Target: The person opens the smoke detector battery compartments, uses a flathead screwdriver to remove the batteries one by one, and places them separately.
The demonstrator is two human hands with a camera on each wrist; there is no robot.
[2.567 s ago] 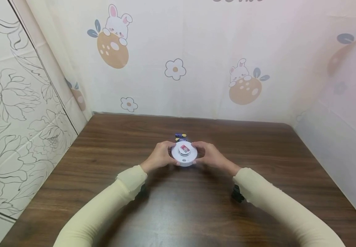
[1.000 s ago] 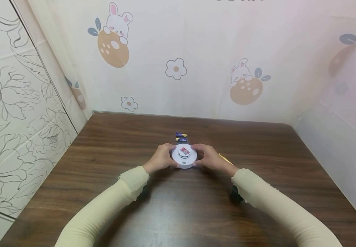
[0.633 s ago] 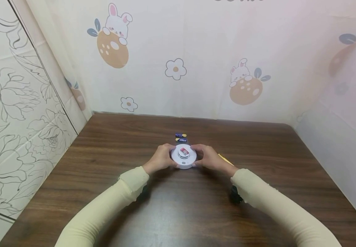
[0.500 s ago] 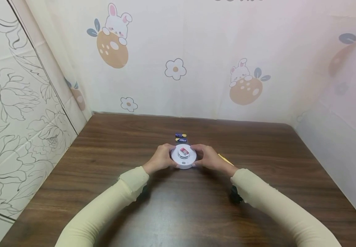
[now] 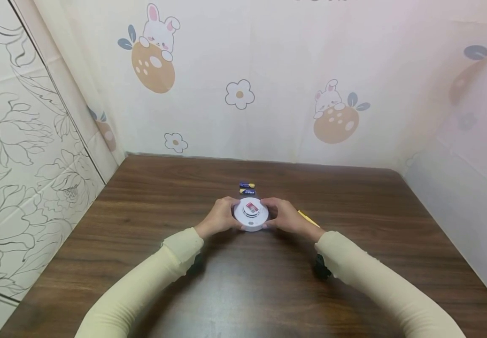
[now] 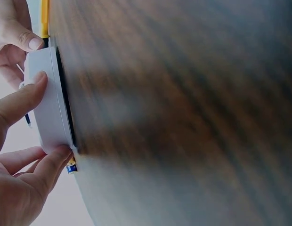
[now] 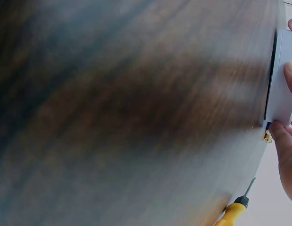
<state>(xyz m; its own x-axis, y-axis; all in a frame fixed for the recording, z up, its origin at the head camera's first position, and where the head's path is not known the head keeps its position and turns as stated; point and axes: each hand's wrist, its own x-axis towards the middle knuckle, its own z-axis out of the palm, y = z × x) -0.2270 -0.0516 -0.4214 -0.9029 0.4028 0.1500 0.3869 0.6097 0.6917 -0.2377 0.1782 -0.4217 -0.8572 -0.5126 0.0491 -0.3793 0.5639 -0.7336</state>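
Note:
A round white smoke detector [image 5: 251, 220] with a red label on its raised centre sits label-up at mid-table. My left hand [image 5: 219, 218] grips its left side, thumb on the near edge and fingers round the far side. From the right, my right hand [image 5: 289, 217] holds it the same way. In the left wrist view, the detector [image 6: 51, 101] shows its side wall and a thin dark gap or shadow along its base. Just beyond it lie two blue-and-yellow batteries [image 5: 247, 188]. The detector's underside is hidden.
Behind my right wrist lies a screwdriver with a yellow handle [image 5: 308, 218]; its shaft [image 7: 250, 186] shows in the right wrist view. The brown wooden table [image 5: 243, 291] ends at a printed curtain [image 5: 277, 56] behind, with more fabric at both sides.
Since the earliest frame, both hands have brought the smoke detector slightly towards me and down, and the yellow screwdriver has come into sight by my right wrist. Over the last second almost nothing moves.

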